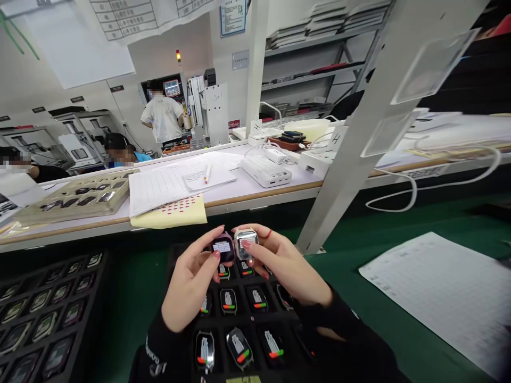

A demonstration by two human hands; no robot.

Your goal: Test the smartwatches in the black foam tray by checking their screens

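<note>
My left hand (190, 274) pinches a dark purple smartwatch (222, 249) by its edges, its lit screen showing white text boxes. Beside it, my right hand (281, 260) grips a silver smartwatch (242, 239), thumb resting on its screen. The two watches are held close together, faces toward me. Beneath my hands lies a black compartment tray (217, 332) with several smartwatches (229, 301) in its slots, many with lit screens showing white text and a red and green bar. My right forearm hides part of this tray.
To the left is another black tray (104, 282) of several dark-screened watches. A printed sheet (443, 287) lies on the green mat (343, 236) at right. The raised shelf ahead holds papers (159, 186), a white power bank (266, 171) and a parts tray (40, 213). A slanted post (347, 159) rises at right.
</note>
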